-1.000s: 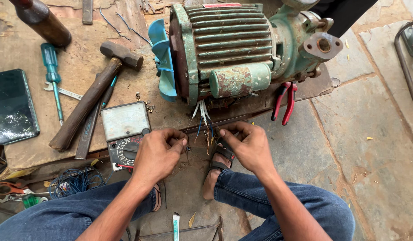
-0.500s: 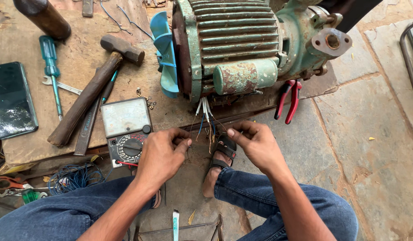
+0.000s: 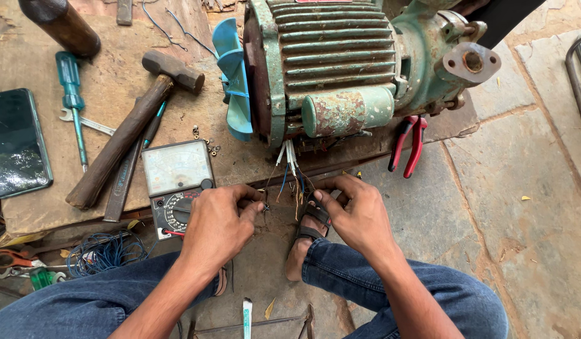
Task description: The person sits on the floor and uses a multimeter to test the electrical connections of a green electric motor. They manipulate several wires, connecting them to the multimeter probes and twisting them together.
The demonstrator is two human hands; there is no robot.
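Observation:
A rusty green electric motor [image 3: 347, 69] with a blue fan [image 3: 235, 78] lies on a brown board. A bunch of thin white and blue wires [image 3: 289, 164] hangs from its underside. My left hand [image 3: 220, 221] pinches something small beside the wire ends, just right of an analog multimeter [image 3: 176, 183]. My right hand [image 3: 356, 212] holds the wire ends from the right, over my sandalled foot [image 3: 303, 242]. What exactly each fingertip grips is too small to tell.
A hammer [image 3: 130, 129], a green screwdriver [image 3: 72, 100], a spanner and a file lie left on the board [image 3: 115, 81]. A dark phone [image 3: 14, 143] sits far left. Red pliers [image 3: 408, 143] lie right of the motor. Blue wire coil [image 3: 105, 251] and orange snips lie bottom left.
The view has shifted slightly toward the motor. Both hands stay at the wire ends, fingers working closer together.

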